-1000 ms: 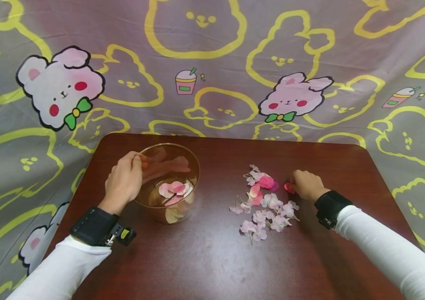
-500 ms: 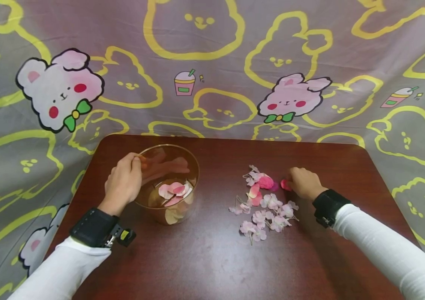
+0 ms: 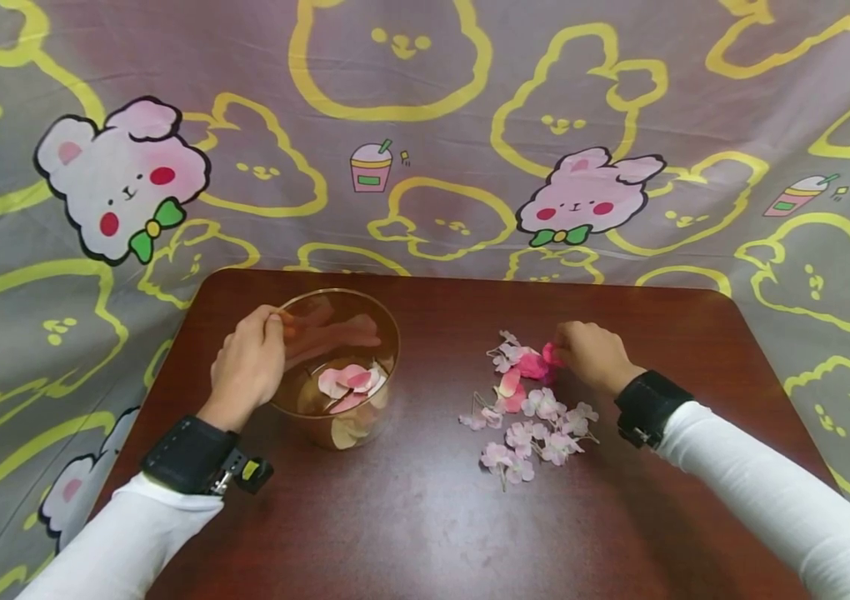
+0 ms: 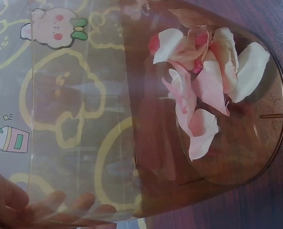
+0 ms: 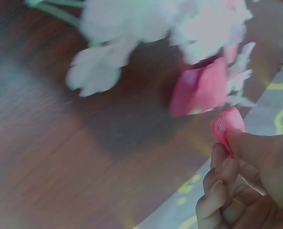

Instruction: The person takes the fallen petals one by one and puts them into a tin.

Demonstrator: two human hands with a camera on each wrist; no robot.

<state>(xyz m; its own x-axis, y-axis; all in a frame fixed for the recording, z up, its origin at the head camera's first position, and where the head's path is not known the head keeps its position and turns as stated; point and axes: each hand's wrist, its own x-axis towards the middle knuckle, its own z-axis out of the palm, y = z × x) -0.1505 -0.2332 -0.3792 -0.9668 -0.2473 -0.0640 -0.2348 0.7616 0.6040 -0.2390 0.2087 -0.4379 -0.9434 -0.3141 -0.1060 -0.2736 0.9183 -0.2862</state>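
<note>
My left hand (image 3: 248, 358) grips the near-left rim of a clear amber bin (image 3: 398, 337), its fingers showing through the wall in the left wrist view. Pale pink and white petals (image 4: 210, 86) lie on the bin's bottom. Between thumb and forefinger, my right hand (image 3: 596, 357) pinches a bright pink petal (image 5: 231, 123). That hand is just right of a loose pile, above the table as far as the right wrist view shows. The pile has deep pink petals (image 3: 532, 365), a coral-pink petal (image 3: 511, 390) and several pale pink blossoms (image 3: 518, 437) with thin stems.
A dark reddish-brown table (image 3: 425, 525) carries everything, with rounded far corners. Behind it and at both sides hangs a grey cloth (image 3: 440, 133) with yellow outlines and cartoon rabbits. Bare tabletop lies between the bin and the pile.
My right hand has moved left and slightly away from me with the pink petal, up to the pile's deep pink petals. The left hand and the bin have stayed in place.
</note>
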